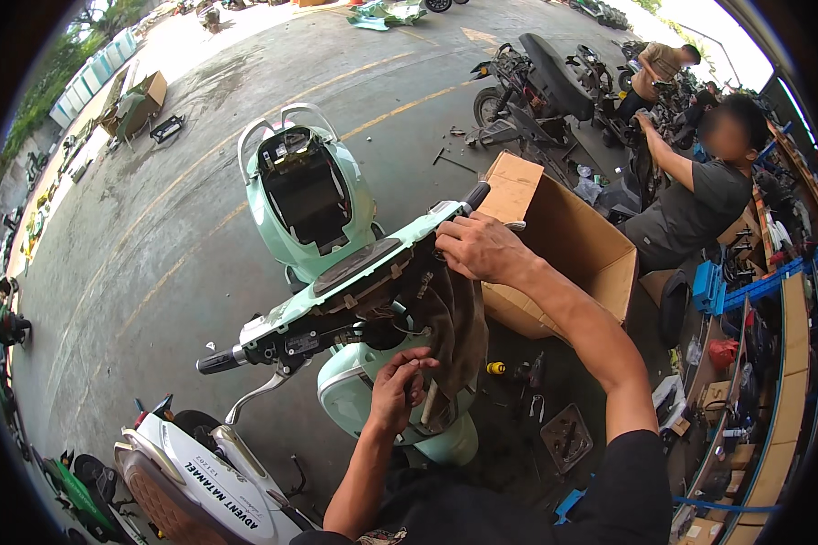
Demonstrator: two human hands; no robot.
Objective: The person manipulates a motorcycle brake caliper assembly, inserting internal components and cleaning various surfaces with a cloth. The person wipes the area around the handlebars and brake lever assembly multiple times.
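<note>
A mint-green scooter stands in front of me, its handlebar cover [400, 243] running slantwise between two black grips. My right hand [483, 247] is at the bar's right end, beside the right grip [475, 194]; its fingers curl down at the cover's edge and hide what they grip. Lower down, my left hand [398, 386] is closed, thumb against fingers, just under the exposed wiring [395, 322]. Whatever it pinches is too small to name. A brown cloth [459, 336] drapes over the scooter's front between my hands. The left brake lever [259, 393] juts toward me.
Behind the bar, the scooter's seat compartment [302, 186] is uncovered. An open cardboard box [582, 250] stands at right, near a person [700, 200] working on a stripped motorcycle. A parts tray [567, 440] and a yellow piece [495, 368] lie on the floor. A white scooter [214, 477] is at lower left.
</note>
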